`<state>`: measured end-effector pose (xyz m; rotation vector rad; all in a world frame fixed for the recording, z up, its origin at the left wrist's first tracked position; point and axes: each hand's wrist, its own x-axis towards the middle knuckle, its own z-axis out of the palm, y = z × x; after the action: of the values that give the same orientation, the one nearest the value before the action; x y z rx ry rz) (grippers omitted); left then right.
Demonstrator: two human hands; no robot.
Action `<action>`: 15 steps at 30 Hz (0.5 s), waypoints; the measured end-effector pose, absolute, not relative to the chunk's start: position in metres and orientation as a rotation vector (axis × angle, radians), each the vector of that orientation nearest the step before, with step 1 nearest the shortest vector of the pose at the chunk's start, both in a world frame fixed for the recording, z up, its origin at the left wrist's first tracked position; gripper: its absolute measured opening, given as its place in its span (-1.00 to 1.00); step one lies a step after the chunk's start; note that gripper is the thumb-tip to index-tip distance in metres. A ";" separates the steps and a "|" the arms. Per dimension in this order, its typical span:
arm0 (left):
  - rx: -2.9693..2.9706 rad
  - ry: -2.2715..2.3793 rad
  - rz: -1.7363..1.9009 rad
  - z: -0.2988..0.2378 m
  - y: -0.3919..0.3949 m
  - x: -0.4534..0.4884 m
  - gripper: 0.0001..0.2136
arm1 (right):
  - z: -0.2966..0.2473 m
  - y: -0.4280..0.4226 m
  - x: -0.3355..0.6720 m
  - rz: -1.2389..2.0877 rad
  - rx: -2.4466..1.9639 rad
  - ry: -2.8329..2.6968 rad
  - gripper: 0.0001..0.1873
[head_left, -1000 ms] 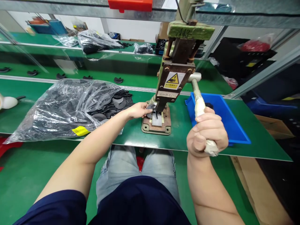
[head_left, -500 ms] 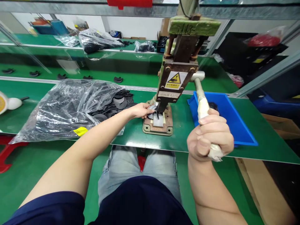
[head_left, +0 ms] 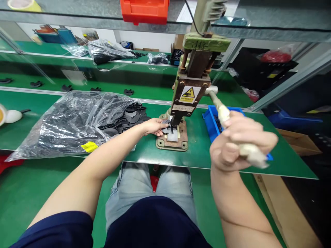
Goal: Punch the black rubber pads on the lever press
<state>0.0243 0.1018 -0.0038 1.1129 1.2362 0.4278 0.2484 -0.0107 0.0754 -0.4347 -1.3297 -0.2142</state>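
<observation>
A green and brown hand press [head_left: 191,88] stands on the green table [head_left: 144,151]. My right hand [head_left: 239,143] is wrapped round the press's tape-covered lever handle [head_left: 223,115], which slants out toward me. My left hand [head_left: 154,126] reaches to the press base [head_left: 172,140] and pinches a flat black disc part [head_left: 165,129] under the ram. A clear plastic bag [head_left: 69,122] full of black disc parts lies to the left, with loose parts [head_left: 130,115] spilling from its mouth.
A blue tray [head_left: 211,124] sits right of the press, partly behind my right hand. Beyond lies a green conveyor [head_left: 108,81] carrying a few black parts. An orange bin [head_left: 144,10] hangs on the shelf above. A cardboard box [head_left: 297,141] stands at the right.
My right hand has swung the lever handle further over, so it now lies flatter and points right. My left hand stays at the press base with the part.
</observation>
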 end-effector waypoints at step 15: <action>1.293 0.946 0.737 0.039 0.017 -0.019 -0.60 | -0.004 -0.010 0.220 0.582 -0.905 -1.525 -0.65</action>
<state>-0.0194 0.0166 0.0387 1.2931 0.9458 0.7366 0.2199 -0.0100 -0.0036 -0.9055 -1.5252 0.5821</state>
